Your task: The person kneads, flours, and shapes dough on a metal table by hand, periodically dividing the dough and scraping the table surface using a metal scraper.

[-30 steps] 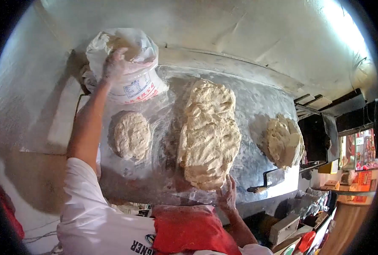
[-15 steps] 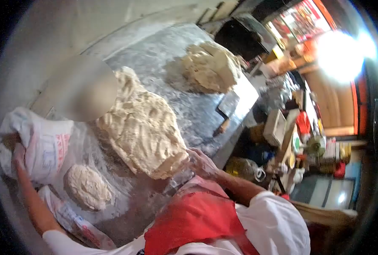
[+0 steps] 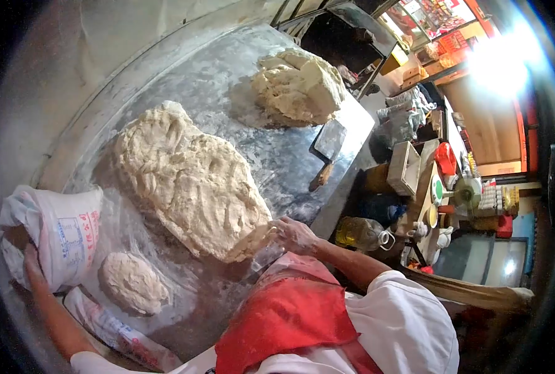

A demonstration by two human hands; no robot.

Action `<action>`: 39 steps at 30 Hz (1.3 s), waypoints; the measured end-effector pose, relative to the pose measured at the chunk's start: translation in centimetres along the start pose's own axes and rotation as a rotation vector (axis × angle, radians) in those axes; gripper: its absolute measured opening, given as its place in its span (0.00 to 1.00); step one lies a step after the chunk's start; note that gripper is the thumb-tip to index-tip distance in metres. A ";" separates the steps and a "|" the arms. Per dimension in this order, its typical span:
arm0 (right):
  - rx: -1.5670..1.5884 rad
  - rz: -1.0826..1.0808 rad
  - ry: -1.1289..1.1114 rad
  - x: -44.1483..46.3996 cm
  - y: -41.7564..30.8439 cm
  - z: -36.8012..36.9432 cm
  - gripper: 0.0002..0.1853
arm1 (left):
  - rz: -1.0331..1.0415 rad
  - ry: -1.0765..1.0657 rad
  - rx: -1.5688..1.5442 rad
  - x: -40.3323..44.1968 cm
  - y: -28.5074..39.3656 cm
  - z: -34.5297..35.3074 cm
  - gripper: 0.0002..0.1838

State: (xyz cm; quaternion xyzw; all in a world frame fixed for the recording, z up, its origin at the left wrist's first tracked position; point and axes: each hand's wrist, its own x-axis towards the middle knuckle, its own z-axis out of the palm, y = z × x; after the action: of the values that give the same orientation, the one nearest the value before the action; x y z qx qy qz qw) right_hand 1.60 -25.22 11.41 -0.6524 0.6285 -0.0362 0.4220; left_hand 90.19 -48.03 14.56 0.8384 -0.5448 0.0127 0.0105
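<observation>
A long slab of dough (image 3: 193, 181) lies across the floured metal table (image 3: 209, 75). My right hand (image 3: 293, 237) is at its near right end, fingers closed around the dough's edge. At the left, my left hand (image 3: 32, 258) reaches into the mouth of a white printed bag (image 3: 71, 234); its fingers are hidden inside. Next to the bag lies a small round piece of dough (image 3: 134, 282). A larger lump of dough (image 3: 299, 87) rests at the table's far side. Near it is a scraper (image 3: 330, 140) with a wooden handle.
A second printed bag (image 3: 118, 330) lies along the table's left near edge. Beyond the right edge are a wooden box (image 3: 405, 167), a plastic jug (image 3: 359, 234), a red bag (image 3: 445, 158) and a green fan (image 3: 467, 192). A wall runs along the back.
The view has swung right and tilted. My left hand has stayed at the bag, my right hand at the slab's near end. The blurred patch over the slab's far end is gone.
</observation>
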 end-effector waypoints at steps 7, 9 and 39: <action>0.781 0.059 -0.020 1.1 4.7 3.7 0.19 | -0.074 0.184 -0.241 -3.3 -1.2 -3.0 0.22; 0.171 -0.001 -0.063 0.7 0.6 -0.8 0.28 | -0.118 0.256 -0.456 -4.5 0.1 -4.6 0.22; 0.173 0.148 0.175 -5.9 6.5 -0.2 0.20 | 0.141 -0.988 -1.140 -14.2 49.3 1.4 0.30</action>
State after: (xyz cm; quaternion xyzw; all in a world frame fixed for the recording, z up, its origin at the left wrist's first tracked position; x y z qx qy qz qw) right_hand -4.84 -19.31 10.53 -0.5596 0.7040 -0.1158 0.4216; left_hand 39.37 -55.18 12.85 0.5743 -0.4608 -0.6475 0.1964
